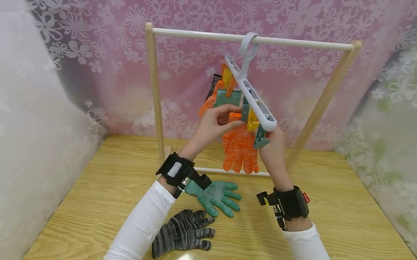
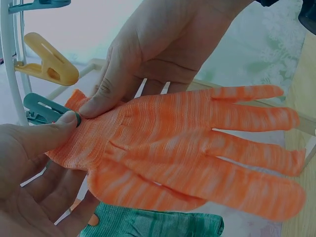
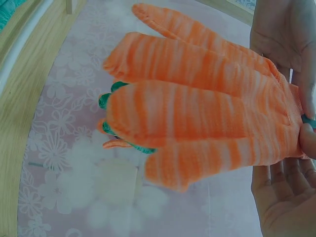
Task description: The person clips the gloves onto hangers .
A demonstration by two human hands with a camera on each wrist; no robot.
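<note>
An orange striped knit glove (image 1: 241,151) hangs fingers down from a white clip hanger (image 1: 253,94). A dark green clip (image 2: 44,106) is at its cuff. My left hand (image 1: 212,126) pinches the cuff right beside that clip, its thumb over the clip's tip and its fingers behind the knit. On the cuff's other side my right hand (image 2: 153,49) grips the edge, thumb in front; in the head view this hand is partly hidden by the hanger's near end. In the right wrist view the glove (image 3: 197,108) spreads out with both thumbs at its cuff.
Farther along the hanger hang a green glove (image 1: 227,98), another orange glove (image 1: 212,100) and a dark grey one (image 1: 212,85). A yellow clip (image 1: 253,120) and another green clip (image 1: 261,137) are nearer. A green glove (image 1: 218,197) and a grey-black glove (image 1: 183,234) lie on the table (image 1: 80,201).
</note>
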